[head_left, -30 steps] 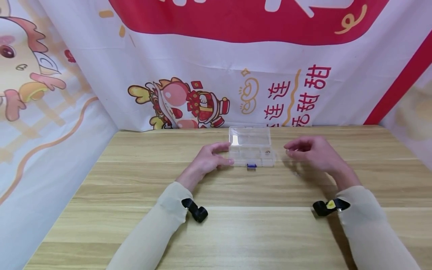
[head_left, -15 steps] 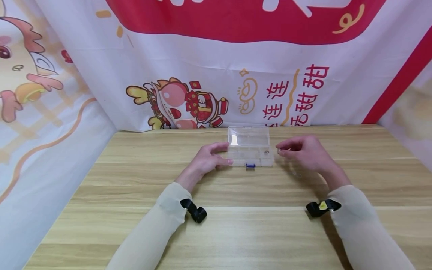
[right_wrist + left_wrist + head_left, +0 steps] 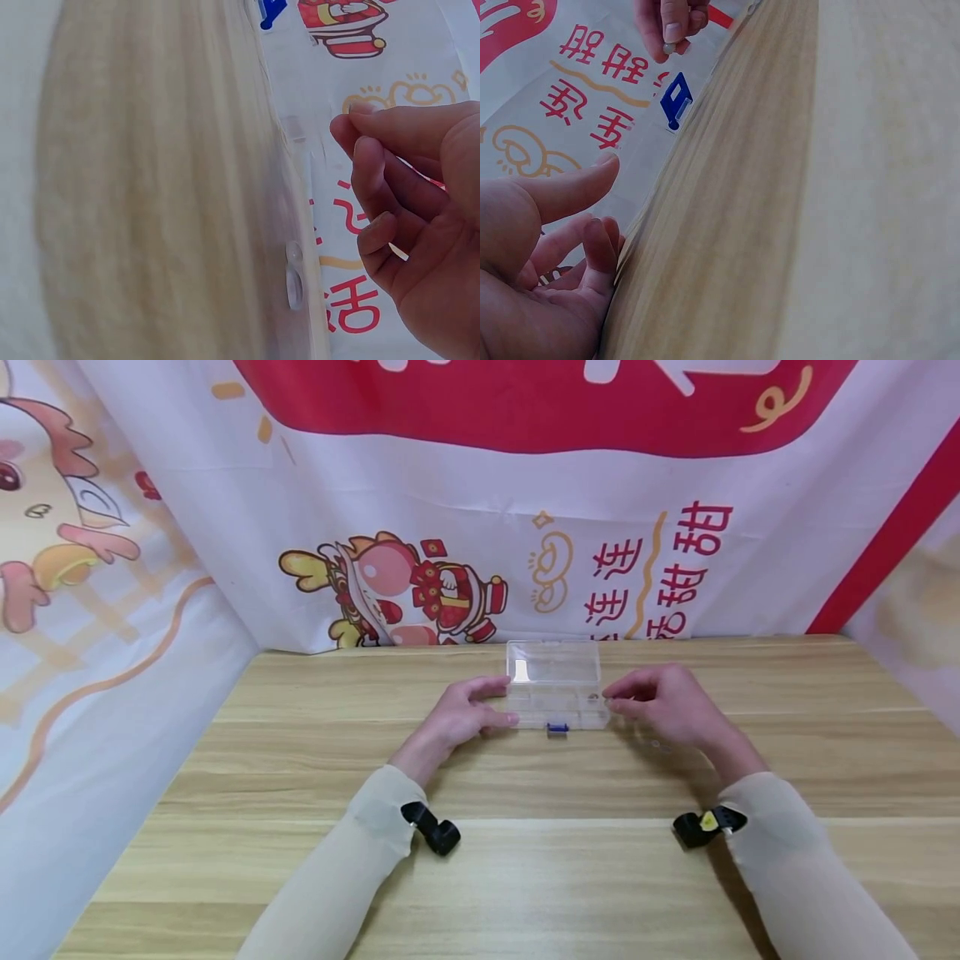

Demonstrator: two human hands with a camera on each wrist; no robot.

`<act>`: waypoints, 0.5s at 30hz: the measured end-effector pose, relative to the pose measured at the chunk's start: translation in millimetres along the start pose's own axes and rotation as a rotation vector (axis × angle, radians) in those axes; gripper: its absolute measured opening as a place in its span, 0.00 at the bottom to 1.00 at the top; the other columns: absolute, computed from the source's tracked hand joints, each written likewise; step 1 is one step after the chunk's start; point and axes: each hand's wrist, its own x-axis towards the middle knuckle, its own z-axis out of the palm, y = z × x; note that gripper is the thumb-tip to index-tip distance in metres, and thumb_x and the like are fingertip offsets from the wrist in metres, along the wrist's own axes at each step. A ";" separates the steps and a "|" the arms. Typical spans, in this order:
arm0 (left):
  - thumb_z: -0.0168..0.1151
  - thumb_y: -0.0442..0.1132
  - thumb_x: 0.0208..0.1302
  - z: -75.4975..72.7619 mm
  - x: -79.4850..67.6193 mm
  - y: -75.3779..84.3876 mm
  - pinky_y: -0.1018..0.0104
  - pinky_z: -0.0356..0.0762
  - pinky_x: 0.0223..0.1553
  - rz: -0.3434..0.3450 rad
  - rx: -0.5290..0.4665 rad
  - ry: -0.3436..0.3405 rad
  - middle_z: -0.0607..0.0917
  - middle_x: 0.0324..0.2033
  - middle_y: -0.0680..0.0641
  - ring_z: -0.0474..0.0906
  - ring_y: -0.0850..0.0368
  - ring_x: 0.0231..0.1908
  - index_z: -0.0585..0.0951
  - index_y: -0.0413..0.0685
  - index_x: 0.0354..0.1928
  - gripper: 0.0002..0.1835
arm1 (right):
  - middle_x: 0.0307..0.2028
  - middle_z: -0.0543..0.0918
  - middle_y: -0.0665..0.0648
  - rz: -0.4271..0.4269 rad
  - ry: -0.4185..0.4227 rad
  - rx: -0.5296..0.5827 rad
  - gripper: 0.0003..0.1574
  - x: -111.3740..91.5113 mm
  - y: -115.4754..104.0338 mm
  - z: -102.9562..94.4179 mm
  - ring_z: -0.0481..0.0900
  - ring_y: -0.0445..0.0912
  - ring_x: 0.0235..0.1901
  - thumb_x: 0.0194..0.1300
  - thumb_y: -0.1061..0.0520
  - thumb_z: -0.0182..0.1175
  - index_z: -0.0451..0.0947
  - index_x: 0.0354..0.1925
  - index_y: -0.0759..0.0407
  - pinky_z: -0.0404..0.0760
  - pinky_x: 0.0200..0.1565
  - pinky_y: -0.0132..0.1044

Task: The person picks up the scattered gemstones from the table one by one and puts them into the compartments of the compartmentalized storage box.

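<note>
A clear plastic compartment box (image 3: 542, 694) lies on the table with its lid (image 3: 558, 662) up and a blue latch (image 3: 557, 728) at the front. My left hand (image 3: 468, 710) rests against the left end of the box, thumb near its front corner and forefinger farther back. Between the thumb and fingertips of my right hand (image 3: 663, 703) is a small pale bead (image 3: 668, 48), at the box's right end. A small brownish thing (image 3: 593, 697) sits in the right rear compartment. Two small clear round pieces (image 3: 294, 289) lie on the table below the right hand.
The wood-grain table (image 3: 525, 877) runs back to a white printed cloth (image 3: 420, 493) hung behind the box. Another cloth (image 3: 150, 635) hangs along the left side. Both wrists carry a black strapped camera (image 3: 438, 835) over pale sleeves.
My right hand has moved left with the bead, from beside the box to its right edge. My left hand and the box have stayed put.
</note>
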 end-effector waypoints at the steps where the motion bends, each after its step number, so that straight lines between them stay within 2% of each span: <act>1: 0.78 0.33 0.60 0.2 0.2 0.0 0.69 0.81 0.42 -0.003 -0.003 -0.001 0.81 0.68 0.49 0.83 0.55 0.47 0.78 0.58 0.72 0.37 | 0.47 0.89 0.56 0.000 -0.003 0.003 0.14 -0.1 0.1 0.4 0.81 0.51 0.44 0.73 0.53 0.68 0.88 0.55 0.52 0.82 0.41 0.37; 8: 0.79 0.33 0.60 0.1 0.2 -0.2 0.69 0.81 0.43 -0.009 -0.002 -0.001 0.81 0.69 0.49 0.83 0.54 0.48 0.78 0.59 0.72 0.38 | 0.46 0.87 0.56 0.030 -0.013 -0.005 0.13 0.7 -0.8 4.8 0.78 0.51 0.43 0.73 0.54 0.67 0.89 0.53 0.49 0.81 0.40 0.37; 15: 0.78 0.34 0.60 -0.6 -0.4 -0.7 0.69 0.79 0.41 -0.006 0.004 -0.002 0.81 0.68 0.49 0.81 0.55 0.44 0.78 0.59 0.72 0.37 | 0.44 0.88 0.56 -0.006 -0.012 -0.011 0.12 1.4 -5.3 8.6 0.78 0.50 0.42 0.72 0.55 0.68 0.90 0.52 0.53 0.80 0.38 0.35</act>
